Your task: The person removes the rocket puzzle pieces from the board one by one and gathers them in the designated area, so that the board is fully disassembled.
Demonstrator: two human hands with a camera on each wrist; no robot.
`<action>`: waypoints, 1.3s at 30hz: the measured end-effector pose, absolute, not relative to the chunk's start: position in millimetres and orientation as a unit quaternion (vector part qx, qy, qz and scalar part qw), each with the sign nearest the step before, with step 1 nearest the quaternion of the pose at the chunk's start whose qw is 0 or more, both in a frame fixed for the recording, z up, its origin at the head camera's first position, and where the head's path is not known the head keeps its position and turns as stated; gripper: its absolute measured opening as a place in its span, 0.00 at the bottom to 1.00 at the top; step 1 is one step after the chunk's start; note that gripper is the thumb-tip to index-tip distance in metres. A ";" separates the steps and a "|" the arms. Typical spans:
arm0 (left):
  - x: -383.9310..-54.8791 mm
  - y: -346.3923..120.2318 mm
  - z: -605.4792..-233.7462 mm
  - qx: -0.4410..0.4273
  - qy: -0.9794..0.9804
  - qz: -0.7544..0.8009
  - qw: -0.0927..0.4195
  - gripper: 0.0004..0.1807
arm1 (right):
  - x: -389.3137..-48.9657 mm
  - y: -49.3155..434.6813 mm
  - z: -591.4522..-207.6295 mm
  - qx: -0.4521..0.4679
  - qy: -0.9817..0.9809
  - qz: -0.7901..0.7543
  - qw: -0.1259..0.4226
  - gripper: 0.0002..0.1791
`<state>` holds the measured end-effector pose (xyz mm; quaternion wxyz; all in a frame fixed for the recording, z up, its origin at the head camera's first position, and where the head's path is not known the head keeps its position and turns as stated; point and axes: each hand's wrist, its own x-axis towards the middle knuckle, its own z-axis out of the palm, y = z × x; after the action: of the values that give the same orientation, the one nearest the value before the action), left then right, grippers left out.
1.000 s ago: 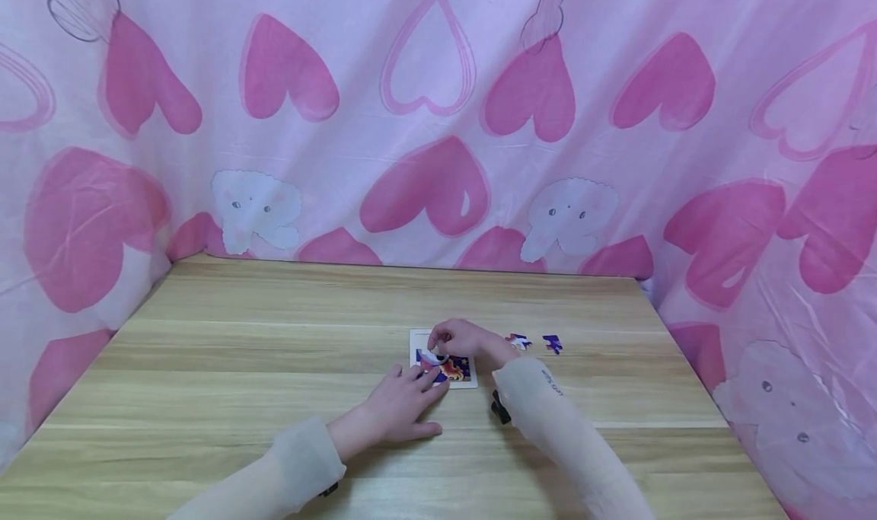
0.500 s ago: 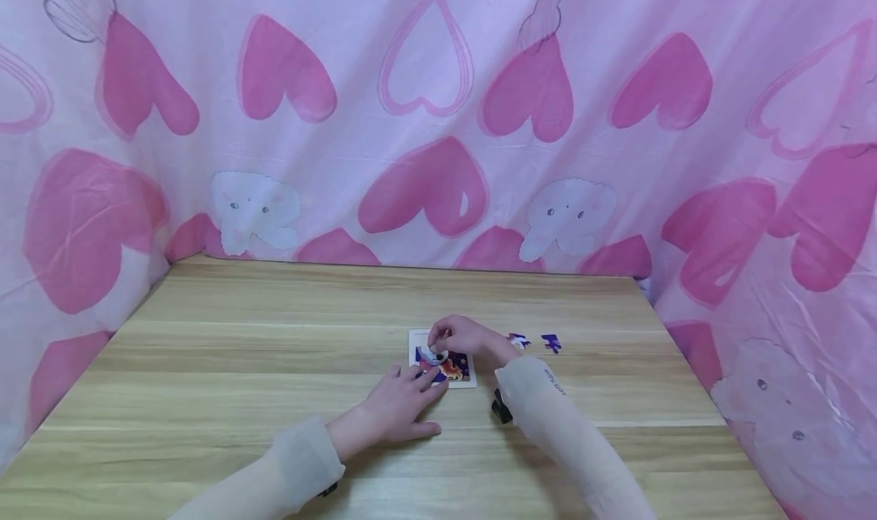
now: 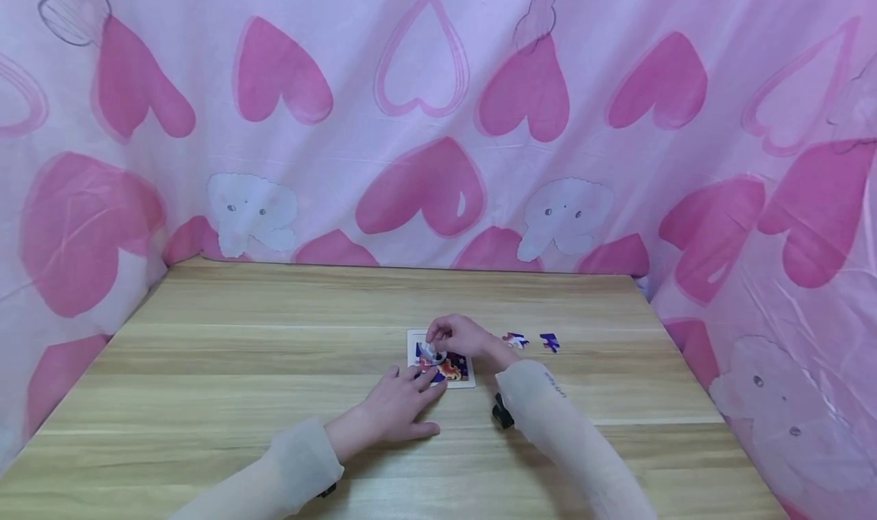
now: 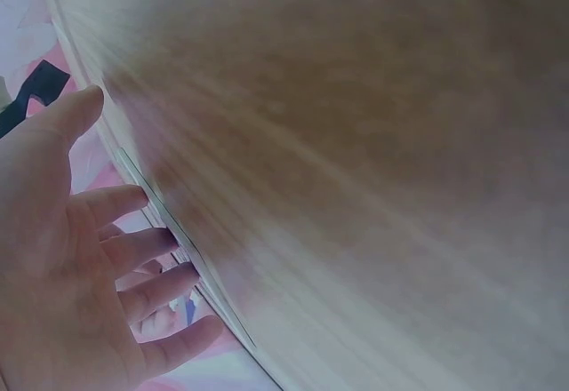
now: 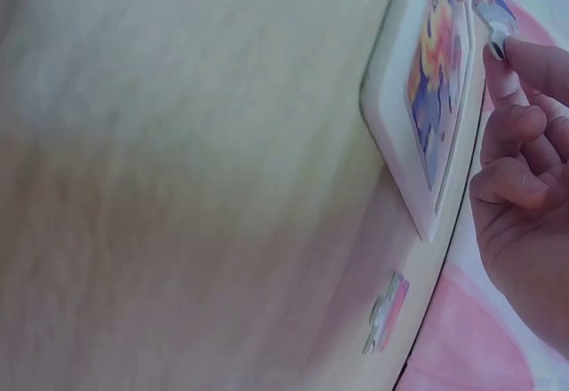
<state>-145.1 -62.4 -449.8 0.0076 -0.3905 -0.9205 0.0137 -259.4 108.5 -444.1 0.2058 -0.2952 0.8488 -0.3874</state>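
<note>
- Head: your left hand rests on the white rectangular puzzle tray on the wooden surface.
- Left wrist: it's spread, holding nothing.
- Right wrist: your right grip pinches a whitish jigsaw piece over the tray; loosening early could drop it.

Illegible lettering on the right sleeve

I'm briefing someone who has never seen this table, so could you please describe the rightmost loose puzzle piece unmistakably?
On the wooden table, find the white-framed puzzle. Right of it in the head view lie a nearer piece and a farther piece. The farther one is yours: mostly purple, where the nearer one shows plenty of white.
</note>
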 end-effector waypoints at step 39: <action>-142.8 -62.8 -450.8 -0.381 -0.925 -0.005 -0.010 0.38 | -246.2 214.3 -436.7 -0.247 0.840 -0.406 0.261 0.07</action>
<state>-142.8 -62.8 -450.8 -0.0100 -0.3806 -0.9247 -0.0047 -246.2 214.3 -436.7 0.2607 -0.2474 0.8400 -0.4064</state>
